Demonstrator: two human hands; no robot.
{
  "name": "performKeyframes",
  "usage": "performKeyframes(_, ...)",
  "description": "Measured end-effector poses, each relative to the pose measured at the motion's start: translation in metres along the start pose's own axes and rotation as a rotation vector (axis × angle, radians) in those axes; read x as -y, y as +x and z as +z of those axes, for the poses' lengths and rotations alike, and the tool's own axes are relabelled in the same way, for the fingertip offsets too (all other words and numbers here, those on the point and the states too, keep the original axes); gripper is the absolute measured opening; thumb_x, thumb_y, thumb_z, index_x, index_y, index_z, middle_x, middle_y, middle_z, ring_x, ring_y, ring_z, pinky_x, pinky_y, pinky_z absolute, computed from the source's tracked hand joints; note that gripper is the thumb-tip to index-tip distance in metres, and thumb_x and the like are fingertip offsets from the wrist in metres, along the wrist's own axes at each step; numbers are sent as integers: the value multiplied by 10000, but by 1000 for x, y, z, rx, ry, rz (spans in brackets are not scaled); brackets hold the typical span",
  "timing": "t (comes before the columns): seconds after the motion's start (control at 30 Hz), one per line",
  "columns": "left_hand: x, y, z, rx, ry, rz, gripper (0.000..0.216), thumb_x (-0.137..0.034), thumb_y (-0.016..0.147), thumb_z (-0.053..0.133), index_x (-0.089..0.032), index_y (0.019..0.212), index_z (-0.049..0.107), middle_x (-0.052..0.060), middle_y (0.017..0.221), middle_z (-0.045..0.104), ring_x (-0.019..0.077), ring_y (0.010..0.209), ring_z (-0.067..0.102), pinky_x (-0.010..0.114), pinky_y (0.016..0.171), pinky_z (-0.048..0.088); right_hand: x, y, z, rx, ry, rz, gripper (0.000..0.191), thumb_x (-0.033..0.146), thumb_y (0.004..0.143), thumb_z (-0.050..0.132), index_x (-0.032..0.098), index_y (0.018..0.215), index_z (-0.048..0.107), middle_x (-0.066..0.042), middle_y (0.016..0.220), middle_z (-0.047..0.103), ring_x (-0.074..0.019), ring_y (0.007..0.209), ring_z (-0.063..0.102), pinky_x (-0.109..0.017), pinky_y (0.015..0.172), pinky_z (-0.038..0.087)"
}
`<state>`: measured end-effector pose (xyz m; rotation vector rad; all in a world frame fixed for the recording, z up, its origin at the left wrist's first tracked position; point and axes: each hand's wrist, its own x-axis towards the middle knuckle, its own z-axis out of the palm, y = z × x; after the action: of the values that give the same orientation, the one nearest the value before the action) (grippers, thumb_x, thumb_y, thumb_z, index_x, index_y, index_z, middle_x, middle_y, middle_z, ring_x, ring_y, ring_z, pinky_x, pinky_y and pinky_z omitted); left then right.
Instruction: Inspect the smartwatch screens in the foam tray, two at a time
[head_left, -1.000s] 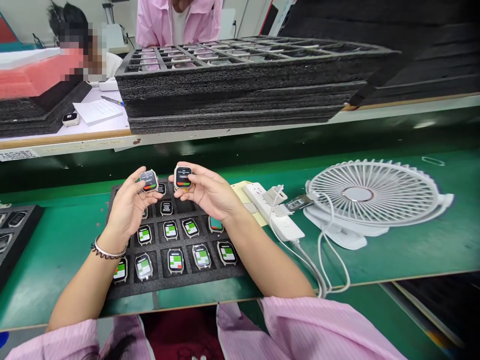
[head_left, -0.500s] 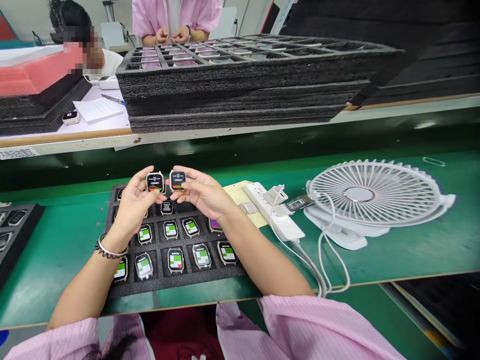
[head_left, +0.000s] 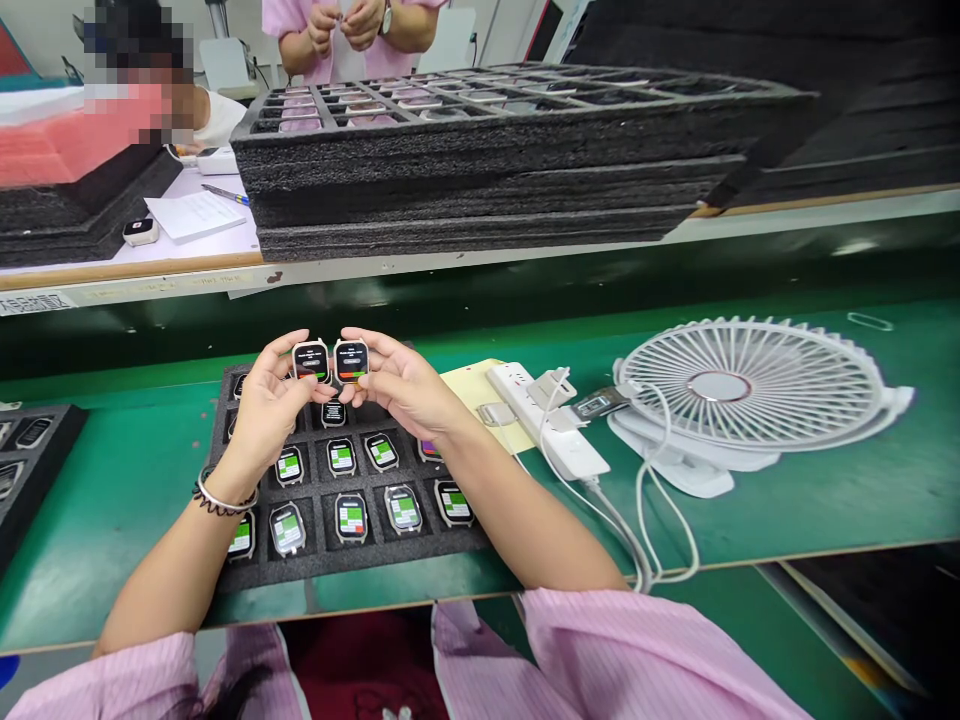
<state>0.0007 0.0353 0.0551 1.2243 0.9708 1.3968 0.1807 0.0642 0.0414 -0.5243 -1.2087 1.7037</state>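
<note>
Two smartwatches without straps are held up side by side above a black foam tray [head_left: 341,567]. My left hand [head_left: 271,405] grips the left smartwatch [head_left: 310,361] by its edges between thumb and fingers. Its lit screen shows white text on black with a coloured strip along the bottom. The right smartwatch [head_left: 351,360], with a similar screen, is pinched in my right hand [head_left: 405,385]. The two cases are very close; whether they touch I cannot tell. Several watches in the tray below, such as one watch [head_left: 351,518], show green and white screens. My forearms hide part of the tray.
To the right lie a white power strip [head_left: 551,425] with cables and a white fan [head_left: 750,390]. Another foam tray [head_left: 34,455] sits at far left. Stacked foam trays [head_left: 480,170] stand on the raised shelf, with a co-worker's hands [head_left: 349,25] behind them.
My right hand has brought its smartwatch slightly left, closer to the other one. The coloured strips on both screens look different. Behind the stack, the co-worker's hands have risen.
</note>
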Motion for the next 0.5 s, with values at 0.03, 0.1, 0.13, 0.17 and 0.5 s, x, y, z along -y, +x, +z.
performKeyframes(0.03,0,0,0,2,-10,-9,535,-191,743,729,-187,1251,560,52,1067,682,119,693,710,254,691,621,0,0,0,1,-8,-2,564,105,720,666,207,1258,531,-3,947,691,-140,726,689,-220,633,550)
performKeyframes(0.1,0,0,1,7,-22,-32,531,-173,742,694,-183,1256,563,53,1086,682,126,700,722,268,708,632,1,0,1,-9,-35,-1,515,107,714,649,205,1209,549,3,916,677,-137,710,678,-223,629,541)
performKeyframes(0.13,0,0,1,8,-24,-44,529,-169,742,681,-181,1257,565,52,1082,685,130,696,725,273,708,637,1,0,1,-16,-50,1,487,111,717,647,205,1186,556,6,901,671,-137,698,672,-225,622,536)
performKeyframes(0.17,0,0,1,8,-24,-54,525,-168,742,671,-179,1257,568,50,1072,688,133,690,728,277,705,640,1,0,1,-23,-63,3,462,118,722,649,205,1167,560,9,881,666,-136,685,667,-227,613,530)
performKeyframes(0.5,0,0,1,4,-34,-105,379,-247,787,629,-178,1159,629,13,913,674,154,617,728,286,611,641,-1,1,-1,-79,-112,22,379,262,741,754,199,1078,594,22,822,643,-120,581,621,-229,517,467)
